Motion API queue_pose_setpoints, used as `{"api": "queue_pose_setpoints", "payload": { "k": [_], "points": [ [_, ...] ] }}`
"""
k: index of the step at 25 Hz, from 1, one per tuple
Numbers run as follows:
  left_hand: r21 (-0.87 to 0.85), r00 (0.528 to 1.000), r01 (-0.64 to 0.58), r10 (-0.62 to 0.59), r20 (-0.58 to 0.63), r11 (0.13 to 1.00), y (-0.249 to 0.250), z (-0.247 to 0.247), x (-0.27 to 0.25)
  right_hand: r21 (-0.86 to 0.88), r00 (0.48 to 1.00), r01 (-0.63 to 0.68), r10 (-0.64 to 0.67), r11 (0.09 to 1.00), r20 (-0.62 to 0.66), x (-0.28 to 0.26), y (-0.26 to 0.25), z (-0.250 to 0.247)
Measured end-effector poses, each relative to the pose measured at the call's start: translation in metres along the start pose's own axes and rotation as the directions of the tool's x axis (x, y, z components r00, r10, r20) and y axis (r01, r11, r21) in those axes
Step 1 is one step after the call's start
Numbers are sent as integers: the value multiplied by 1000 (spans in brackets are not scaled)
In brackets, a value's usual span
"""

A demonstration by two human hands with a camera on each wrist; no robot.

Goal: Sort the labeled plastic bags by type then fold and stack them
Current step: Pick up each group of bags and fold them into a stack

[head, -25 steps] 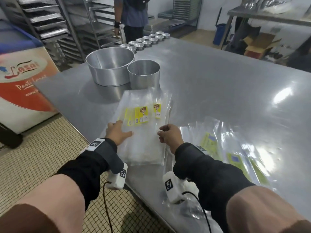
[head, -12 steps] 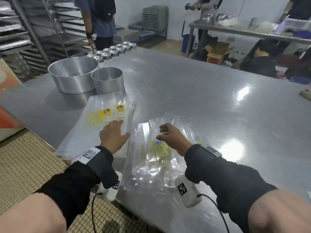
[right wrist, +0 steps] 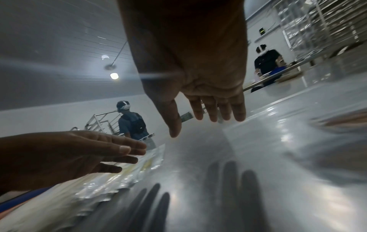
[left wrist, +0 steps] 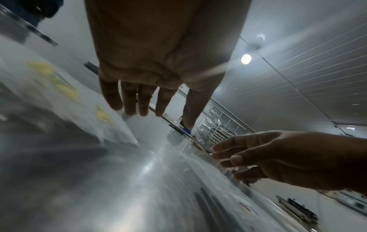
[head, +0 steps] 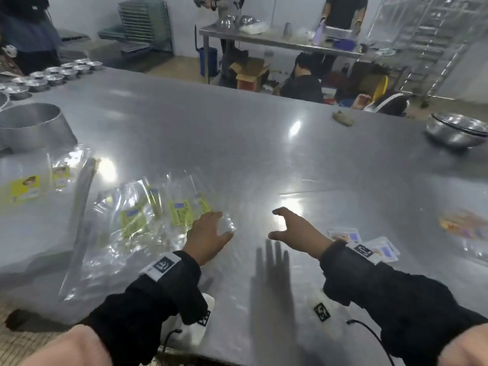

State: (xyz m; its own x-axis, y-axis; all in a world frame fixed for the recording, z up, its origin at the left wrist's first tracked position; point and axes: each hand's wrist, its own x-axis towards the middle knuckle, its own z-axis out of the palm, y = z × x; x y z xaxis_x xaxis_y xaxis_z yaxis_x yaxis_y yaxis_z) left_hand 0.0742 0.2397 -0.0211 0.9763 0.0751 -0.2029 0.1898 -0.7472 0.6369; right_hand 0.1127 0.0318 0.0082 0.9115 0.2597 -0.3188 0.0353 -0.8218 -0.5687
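On the steel table [head: 237,143], a loose pile of clear bags with yellow-green labels [head: 148,220] lies left of centre. My left hand [head: 211,231] hovers over that pile's right corner, fingers straight and spread, holding nothing. My right hand [head: 280,224] is open above bare steel to the right, with its shadow below it. A flat stack of clear bags with yellow picture labels [head: 26,186] lies at the far left. The left wrist view shows the left hand [left wrist: 158,113] spread above the table. The right wrist view shows the right hand [right wrist: 198,116] empty too.
Small white-and-blue labelled bags [head: 369,245] lie by my right wrist, and an orange-labelled bag [head: 464,225] is further right. A round metal pan [head: 34,125] and small tins [head: 52,75] stand back left, a steel bowl [head: 456,128] back right. People work beyond the table.
My view and both hands have shifted right, from the yellow-labelled stack to the loose pile. The right hand has let go of a bag and opened over bare steel.
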Motion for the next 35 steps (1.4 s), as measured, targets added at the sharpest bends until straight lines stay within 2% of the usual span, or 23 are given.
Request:
{"api": "queue_pose_setpoints", "payload": {
  "k": [2, 6, 10, 13, 16, 19, 21, 23, 26, 28, 30, 32, 34, 35],
  "points": [
    [-54, 996, -16, 21, 88, 998, 27, 29, -2, -38, 999, -43, 43, 998, -16, -18, 39, -15],
    [-178, 972, 41, 2, 236, 983, 72, 73, -7, -119, 994, -105, 103, 987, -22, -43, 105, -33],
    [-254, 956, 160, -86, 281, 954, 99, 106, -8, -156, 988, -153, 146, 976, -52, -52, 155, -39],
    [-377, 949, 252, -151, 277, 891, 109, 120, -7, -260, 986, -168, 163, 951, -43, -55, 168, -38],
    [-498, 909, 383, -221, 355, 778, 119, 129, -8, -364, 988, -153, 138, 919, -67, -57, 170, -32],
    [-417, 907, 363, -213, 363, 833, 120, 135, -8, -385, 991, -120, 88, 915, -100, -56, 167, -26],
    [-399, 915, 345, -209, 345, 849, 117, 137, -8, -378, 993, -103, 70, 920, -100, -57, 169, -25],
    [-447, 915, 358, -214, 341, 820, 113, 139, -8, -354, 995, -87, 61, 931, -85, -57, 172, -26],
    [-572, 906, 421, -293, 307, 704, 111, 139, -6, -348, 999, -26, 9, 937, -49, -58, 170, -26],
    [-633, 899, 438, -315, 305, 638, 112, 138, -6, -361, 999, 35, -26, 932, 30, -60, 165, -21],
    [-602, 897, 439, -281, 342, 667, 112, 139, -8, -327, 992, 100, -66, 940, 111, -64, 159, -16],
    [-561, 903, 418, -257, 346, 714, 113, 142, -8, -165, 986, 139, -121, 976, 119, -65, 159, -23],
    [-550, 909, 407, -266, 320, 729, 111, 138, -5, -12, 992, 121, -121, 993, 23, -65, 171, -42],
    [-555, 910, 407, -271, 314, 725, 108, 133, -2, -3, 995, 92, -92, 996, -38, -64, 180, -54]
  ]
}}
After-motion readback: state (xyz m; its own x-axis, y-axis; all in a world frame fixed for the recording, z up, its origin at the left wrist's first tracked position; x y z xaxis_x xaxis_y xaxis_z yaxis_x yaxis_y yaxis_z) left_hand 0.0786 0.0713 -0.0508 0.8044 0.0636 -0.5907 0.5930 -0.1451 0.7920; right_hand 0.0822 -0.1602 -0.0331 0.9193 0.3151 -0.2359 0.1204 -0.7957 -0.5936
